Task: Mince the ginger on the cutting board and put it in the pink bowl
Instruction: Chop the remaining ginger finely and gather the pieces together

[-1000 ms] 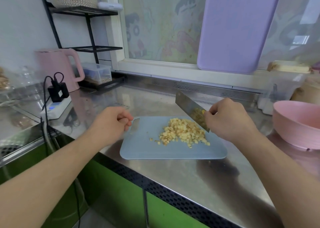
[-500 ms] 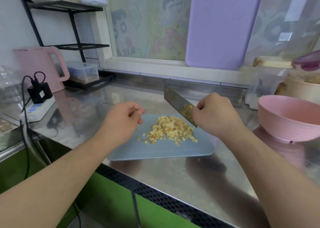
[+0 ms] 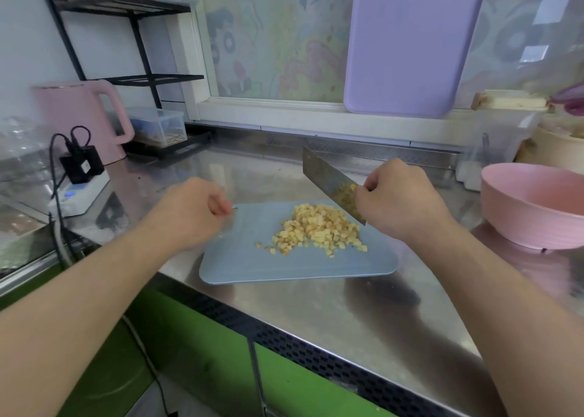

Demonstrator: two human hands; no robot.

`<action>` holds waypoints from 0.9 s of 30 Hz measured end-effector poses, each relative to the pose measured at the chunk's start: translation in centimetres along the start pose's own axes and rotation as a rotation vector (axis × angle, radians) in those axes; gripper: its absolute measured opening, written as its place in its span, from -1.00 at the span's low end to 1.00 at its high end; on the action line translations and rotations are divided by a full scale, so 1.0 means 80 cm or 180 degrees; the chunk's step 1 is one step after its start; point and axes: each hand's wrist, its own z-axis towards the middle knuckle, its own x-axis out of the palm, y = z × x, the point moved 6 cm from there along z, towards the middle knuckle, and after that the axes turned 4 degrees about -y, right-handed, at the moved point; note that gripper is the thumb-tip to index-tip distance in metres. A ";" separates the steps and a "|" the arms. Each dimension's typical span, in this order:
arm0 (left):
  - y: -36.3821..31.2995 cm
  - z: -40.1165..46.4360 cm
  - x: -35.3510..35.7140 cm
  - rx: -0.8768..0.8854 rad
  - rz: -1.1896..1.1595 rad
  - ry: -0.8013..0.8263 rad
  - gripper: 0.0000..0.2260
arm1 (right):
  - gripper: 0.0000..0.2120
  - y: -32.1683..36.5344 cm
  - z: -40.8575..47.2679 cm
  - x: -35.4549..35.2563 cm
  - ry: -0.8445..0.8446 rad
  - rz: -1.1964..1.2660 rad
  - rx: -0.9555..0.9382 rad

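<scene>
We are seeing the right hand (image 3: 399,200) covering the cleaver (image 3: 328,184) handle, the left hand (image 3: 192,209) hiding the cutting board (image 3: 240,258) corner, and the frame edge cropping the pink bowl (image 3: 531,208); the left fingers are blurring.

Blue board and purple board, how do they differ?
The blue board lies flat on the counter; the purple board stands upright against the window. The blue board carries a pile of chopped ginger; the purple board's face is bare. Both are plain plastic-looking slabs with rounded corners.
</scene>
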 end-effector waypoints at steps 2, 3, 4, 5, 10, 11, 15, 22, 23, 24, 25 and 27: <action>0.007 -0.005 -0.002 -0.0008 0.0181 0.0155 -0.81 | -0.71 0.002 -0.002 0.001 0.0004 -0.0010 -0.0041; 0.010 -0.006 -0.001 -0.0012 0.0200 0.0198 -0.81 | -0.71 0.003 -0.003 0.001 0.0005 -0.0025 -0.0056; 0.013 -0.007 0.000 -0.0011 0.0185 0.0227 -0.81 | -0.69 0.004 -0.003 0.001 0.0009 -0.0041 -0.0069; 0.016 -0.008 0.003 -0.0004 0.0171 0.0244 -0.81 | -0.68 0.006 -0.004 0.001 0.0014 -0.0056 -0.0081; 0.017 -0.008 0.015 0.0073 0.0176 0.0097 -0.87 | -0.68 0.008 -0.006 -0.001 0.0035 -0.0092 -0.0053; 0.017 -0.008 0.018 0.0077 0.0197 0.0087 -0.86 | -0.69 0.008 -0.006 -0.002 0.0045 -0.0087 -0.0036; 0.016 -0.007 0.032 0.0022 0.0432 0.0205 -0.86 | -0.69 0.009 -0.007 -0.003 0.0083 -0.0071 0.0019; -0.051 -0.029 0.054 0.0581 -0.0894 0.0297 -0.81 | -0.68 0.010 -0.011 -0.010 0.0125 0.0135 0.0186; -0.057 -0.031 0.056 0.0624 -0.0947 0.0283 -0.81 | -0.68 0.009 -0.011 -0.009 0.0138 0.0164 0.0213; -0.061 -0.032 0.057 0.0658 -0.0978 0.0242 -0.81 | -0.69 0.007 -0.010 -0.009 0.0151 0.0185 0.0245; -0.063 -0.033 0.058 0.0686 -0.1005 0.0191 -0.81 | -0.69 0.004 -0.009 -0.009 0.0167 0.0202 0.0283; -0.061 -0.030 0.057 0.0728 -0.1077 0.0141 -0.77 | -0.69 0.000 -0.007 -0.010 0.0191 0.0223 0.0355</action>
